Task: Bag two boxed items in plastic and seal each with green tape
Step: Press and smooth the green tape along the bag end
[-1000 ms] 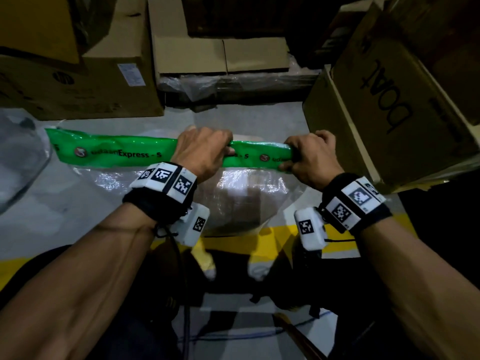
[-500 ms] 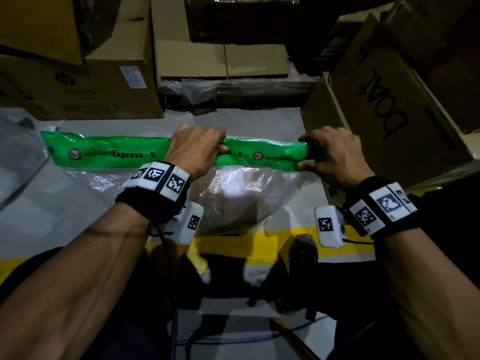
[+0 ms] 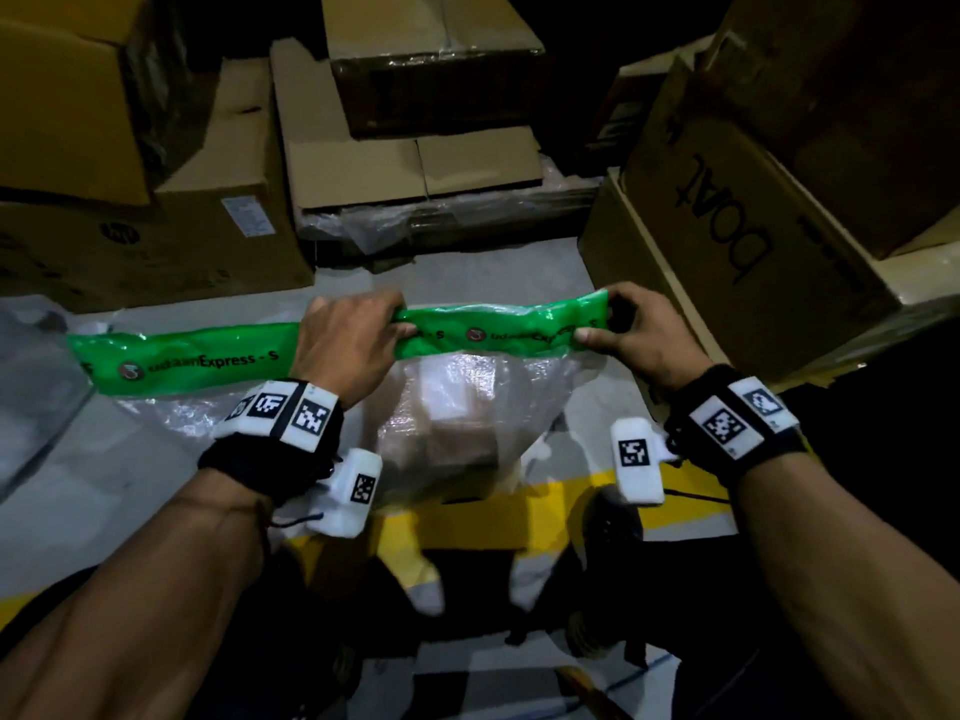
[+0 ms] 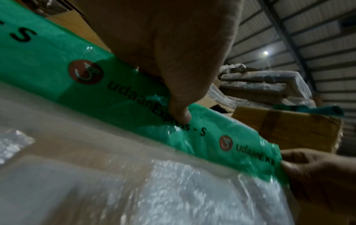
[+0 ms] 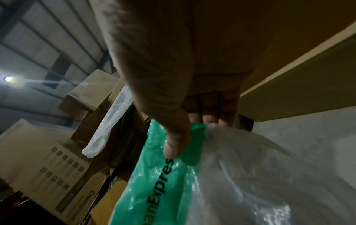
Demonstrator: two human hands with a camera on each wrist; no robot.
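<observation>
A clear plastic bag (image 3: 457, 407) holds a brown box (image 3: 447, 439) on the floor before me. A wide green tape strip (image 3: 197, 358) printed "udaanExpress - S" runs along the bag's top edge. My left hand (image 3: 353, 337) grips the strip near its middle, thumb on the front face (image 4: 181, 117). My right hand (image 3: 618, 330) pinches the strip's right end between thumb and fingers (image 5: 173, 146). The green tape (image 4: 123, 94) lies over the clear bag (image 4: 134, 190), and the green tape (image 5: 154, 190) crinkles at the right end.
Cardboard boxes (image 3: 156, 241) stack at the back left and centre. A large tilted carton marked "boAt" (image 3: 737, 215) stands close on the right. A yellow floor line (image 3: 467, 517) runs under the bag. Loose clear plastic (image 3: 31, 397) lies at the left.
My right hand has slid rightward along the strip to its end and lifted it. The left hand keeps its grip near the middle. The head view has shifted slightly.
</observation>
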